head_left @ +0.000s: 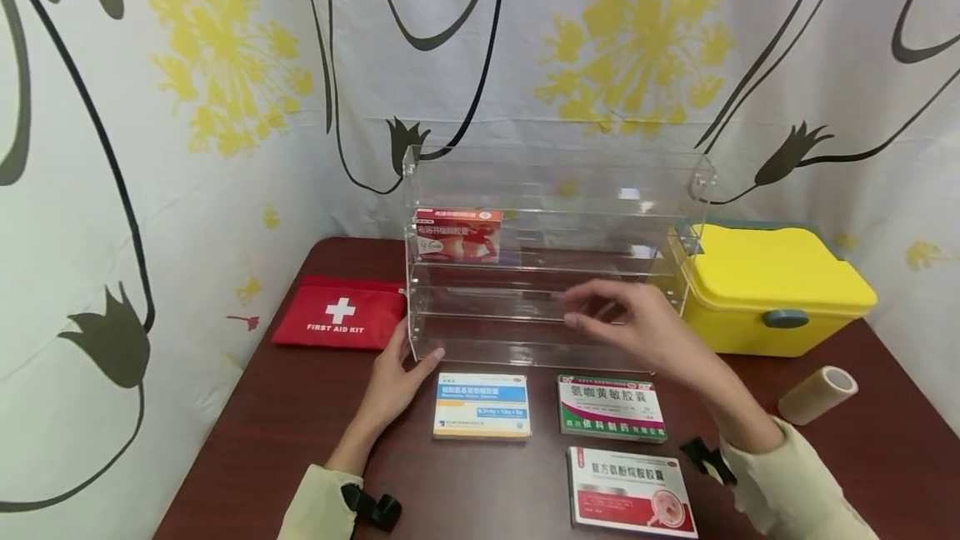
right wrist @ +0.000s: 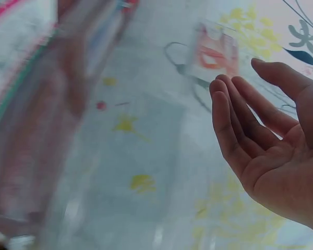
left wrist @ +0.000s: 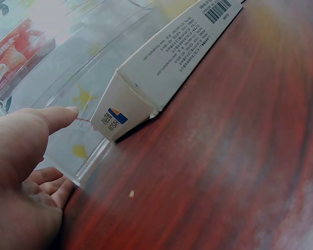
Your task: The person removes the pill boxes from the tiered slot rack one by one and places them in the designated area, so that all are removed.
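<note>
A clear acrylic tiered rack (head_left: 525,354) stands on the table. My left hand (head_left: 395,377) holds its lower left corner, the thumb across the front and the other fingers along the outer side. My right hand (head_left: 637,319) hovers before the rack's right half with loosely bent fingers and nothing in them. A red medicine box (head_left: 458,237) sits at the left of an upper tier. Flat in front of the rack lie a blue-and-white medicine box (head_left: 482,407), a green-and-white medicine box (head_left: 611,408) and a red-and-white medicine box (head_left: 632,492).
To the left of the rack lies a red first aid pouch (head_left: 341,315). A yellow lidded case (head_left: 776,290) stands at the right, with a beige tape roll (head_left: 817,395) in front of it. Patterned cloth (head_left: 480,40) hangs behind the dark wooden table (head_left: 247,440).
</note>
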The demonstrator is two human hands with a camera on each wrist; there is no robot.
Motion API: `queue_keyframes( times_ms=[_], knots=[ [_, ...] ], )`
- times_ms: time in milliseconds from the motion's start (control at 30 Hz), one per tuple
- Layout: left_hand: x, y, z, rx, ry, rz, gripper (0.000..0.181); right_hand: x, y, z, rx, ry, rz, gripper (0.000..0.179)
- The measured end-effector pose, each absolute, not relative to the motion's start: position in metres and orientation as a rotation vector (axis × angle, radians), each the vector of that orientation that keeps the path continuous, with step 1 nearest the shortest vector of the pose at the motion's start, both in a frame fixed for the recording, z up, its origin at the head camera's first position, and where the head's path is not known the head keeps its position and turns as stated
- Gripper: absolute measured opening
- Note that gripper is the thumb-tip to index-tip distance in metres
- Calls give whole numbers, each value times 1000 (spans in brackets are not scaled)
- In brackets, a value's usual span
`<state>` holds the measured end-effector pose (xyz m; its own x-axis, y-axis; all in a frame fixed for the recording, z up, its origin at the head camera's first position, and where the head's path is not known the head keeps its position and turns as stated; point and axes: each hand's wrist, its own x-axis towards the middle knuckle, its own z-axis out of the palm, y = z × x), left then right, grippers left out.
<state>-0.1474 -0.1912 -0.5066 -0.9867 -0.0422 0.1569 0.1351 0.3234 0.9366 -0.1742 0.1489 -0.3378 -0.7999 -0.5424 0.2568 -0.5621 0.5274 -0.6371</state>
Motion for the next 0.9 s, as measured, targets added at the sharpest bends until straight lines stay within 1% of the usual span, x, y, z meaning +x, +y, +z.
queue_keyframes(
  times_ms=[200, 333, 533, 900],
  knots=[
    [-148, -190, -506, -73, -2436, -1739, 79, -200, 123, -300, 1046, -2644, 1083, 22],
    [-148, -190, -507, -73, -2423, -1736, 79, -213, 109, -284, 1042, -2638, 1082, 23],
    [-147, -188, -507, -71, -2425, -1740, 80, -227, 101, -279, 1017, -2656, 1107, 21],
    [-148, -190, -507, -56, -2417, -1748, 82, -241, 87, -270, 978, -2696, 1044, 22]
  ],
)
